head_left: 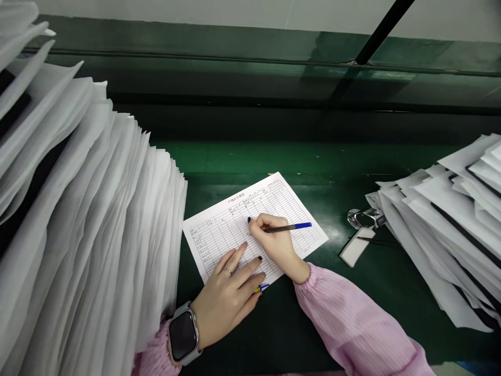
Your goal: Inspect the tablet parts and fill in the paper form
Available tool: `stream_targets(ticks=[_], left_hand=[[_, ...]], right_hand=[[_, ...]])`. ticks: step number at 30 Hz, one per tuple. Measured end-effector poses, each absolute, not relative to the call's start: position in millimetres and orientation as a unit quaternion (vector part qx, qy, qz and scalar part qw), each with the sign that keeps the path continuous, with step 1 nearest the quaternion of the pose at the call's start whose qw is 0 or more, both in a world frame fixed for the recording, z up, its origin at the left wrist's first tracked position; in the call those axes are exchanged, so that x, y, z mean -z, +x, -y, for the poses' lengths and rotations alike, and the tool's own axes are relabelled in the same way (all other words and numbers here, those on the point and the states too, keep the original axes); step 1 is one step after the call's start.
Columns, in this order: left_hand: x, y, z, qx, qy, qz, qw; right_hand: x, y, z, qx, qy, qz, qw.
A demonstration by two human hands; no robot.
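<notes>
A printed paper form [219,224] with a ruled table lies tilted on the green tabletop. My right hand [276,243] rests on the form's middle, its fingers closed around a dark pen with a blue end [302,226]. The pen's writing tip is hidden behind my fingers. Flat across the form's lower left edge lies my left hand [230,290], fingers spread, with a ring and a smartwatch [183,335] on the wrist. Under its outer fingers shows a small yellow and blue item [261,288], mostly covered; whether the hand grips it is unclear.
A tall stack of white sheet-like packs [117,224] rises close on the left. Another white stack [442,230] with dark layers leans at the right. Beside it lie a shiny metal ring-shaped object [366,218] and a small pale block [357,247]. A dark bar [383,31] slants behind.
</notes>
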State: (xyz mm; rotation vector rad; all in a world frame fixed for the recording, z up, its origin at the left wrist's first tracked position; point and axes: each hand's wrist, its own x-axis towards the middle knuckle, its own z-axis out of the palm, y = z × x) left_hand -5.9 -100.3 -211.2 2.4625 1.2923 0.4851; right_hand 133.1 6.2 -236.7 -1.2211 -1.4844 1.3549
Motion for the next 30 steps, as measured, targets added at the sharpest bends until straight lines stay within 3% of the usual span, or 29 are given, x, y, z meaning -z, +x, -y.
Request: stream_targets(ticks=[30], left_hand=[[212.0, -6.8, 99.1, -0.194, 0.851, -0.468, 0.141]], right_hand=[[233.8, 132.9, -11.2, -0.559, -0.489, 0.565, 0.359]])
